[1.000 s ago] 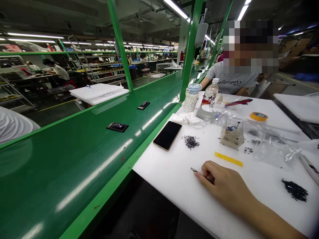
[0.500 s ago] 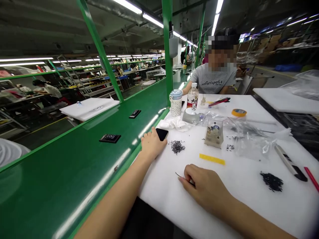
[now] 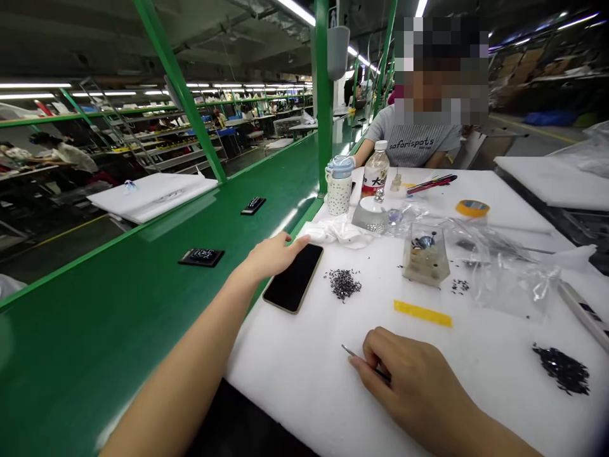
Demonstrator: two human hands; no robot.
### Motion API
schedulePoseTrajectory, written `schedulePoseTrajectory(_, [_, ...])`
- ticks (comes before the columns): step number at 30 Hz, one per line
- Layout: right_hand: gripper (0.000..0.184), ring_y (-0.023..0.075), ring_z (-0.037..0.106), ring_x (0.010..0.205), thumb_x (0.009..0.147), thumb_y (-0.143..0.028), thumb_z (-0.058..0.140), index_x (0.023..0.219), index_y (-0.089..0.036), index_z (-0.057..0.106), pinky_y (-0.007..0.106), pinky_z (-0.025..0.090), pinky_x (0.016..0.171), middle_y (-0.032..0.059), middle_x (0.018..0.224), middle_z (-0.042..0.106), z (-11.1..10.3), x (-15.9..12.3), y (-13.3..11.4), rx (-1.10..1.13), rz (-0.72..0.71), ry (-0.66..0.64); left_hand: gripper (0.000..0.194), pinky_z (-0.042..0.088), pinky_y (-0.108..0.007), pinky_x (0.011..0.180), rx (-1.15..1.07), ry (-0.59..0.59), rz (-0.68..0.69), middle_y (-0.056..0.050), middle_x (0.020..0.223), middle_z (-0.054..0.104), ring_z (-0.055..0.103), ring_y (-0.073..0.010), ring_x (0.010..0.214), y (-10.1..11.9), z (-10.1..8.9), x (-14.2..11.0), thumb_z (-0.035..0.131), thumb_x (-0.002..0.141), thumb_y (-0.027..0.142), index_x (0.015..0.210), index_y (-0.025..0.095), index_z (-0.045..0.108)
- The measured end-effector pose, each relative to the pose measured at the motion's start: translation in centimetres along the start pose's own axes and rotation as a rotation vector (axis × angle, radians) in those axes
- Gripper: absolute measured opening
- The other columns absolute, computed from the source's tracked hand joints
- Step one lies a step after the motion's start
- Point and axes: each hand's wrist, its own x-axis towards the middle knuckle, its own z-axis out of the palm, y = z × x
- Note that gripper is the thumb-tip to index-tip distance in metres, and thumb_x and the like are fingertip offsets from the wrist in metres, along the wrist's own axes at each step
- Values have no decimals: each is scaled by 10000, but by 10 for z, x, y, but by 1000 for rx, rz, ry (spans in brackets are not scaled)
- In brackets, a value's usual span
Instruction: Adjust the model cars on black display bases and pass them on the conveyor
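My left hand (image 3: 269, 256) reaches out over the table's left edge, fingers stretched flat, touching the left side of a black smartphone (image 3: 294, 285) that lies face up. My right hand (image 3: 413, 384) rests on the white foam table top (image 3: 309, 374) near the front, fingers curled round thin metal tweezers (image 3: 349, 351) whose tip sticks out to the left. A small heap of tiny dark parts (image 3: 343, 283) lies just right of the phone. A yellow strip (image 3: 422, 313) lies beyond my right hand.
A green conveyor belt (image 3: 143, 304) runs along the left with two black parts (image 3: 202, 256) on it. A clear cup (image 3: 425, 260), plastic bags (image 3: 504, 270), a water bottle (image 3: 375, 175), a mug (image 3: 339, 185), yellow tape (image 3: 472, 208) and another dark heap (image 3: 564, 368) surround me. A person sits opposite.
My left arm came into view and reached the phone; since half a second ago it slid off the phone's top to its left edge. The right hand kept its hold on the tweezers.
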Motion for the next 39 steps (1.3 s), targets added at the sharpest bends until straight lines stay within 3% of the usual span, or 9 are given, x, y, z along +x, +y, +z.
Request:
schedulePoseTrajectory(4, [294,76,454,465,959,-341,579,743,-242,404,228,316,483,-91,599,490,0,-1,0,-17,-1,-19,823,512,-373,870,-7,-40,91,-121,1301,703,679,-313,1098,-5,3,2,444,819,814,1394,230,516])
schedulePoseTrajectory(12, [311,77,457,454,976,-381,565,737,-244,421,234,329,475,-89,592,494,-1,1,0,-29,13,-53,821,510,-337,920,-16,-114,168,-129,1439,612,657,-288,1168,-13,-1,12,544,822,711,1469,215,452])
schedulePoseTrajectory(17, [314,74,460,454,976,-381,562,728,-246,426,226,342,467,-90,588,486,-1,1,0,-36,22,-61,849,508,-380,938,44,-76,160,-142,1456,578,617,-331,1228,-6,4,9,547,803,729,1471,216,441])
schedulePoseTrajectory(23, [299,75,442,460,972,-362,569,736,-241,430,229,322,481,-90,596,497,-3,1,-1,-36,22,-56,827,515,-466,947,155,49,125,-173,1335,601,604,-385,1211,13,19,-5,559,764,731,1378,182,487])
schedulePoseTrajectory(33, [259,79,432,512,941,-297,604,751,-236,440,240,292,521,-97,642,526,1,1,-2,34,70,-73,616,527,-411,698,293,202,116,-178,1013,735,722,-373,940,35,34,-12,525,790,498,1277,122,491])
schedulePoseTrajectory(36, [250,79,434,533,955,-302,577,754,-228,448,241,285,541,-90,656,535,0,2,-3,57,100,-107,549,525,-400,688,309,182,118,-160,932,753,737,-361,901,37,29,-15,535,804,468,1227,119,530])
schedulePoseTrajectory(39, [249,79,451,575,975,-313,536,756,-217,465,240,281,574,-75,686,555,-3,4,-5,112,151,-181,547,537,-430,688,319,151,110,-158,928,760,737,-380,889,33,5,-27,513,846,606,1132,151,609])
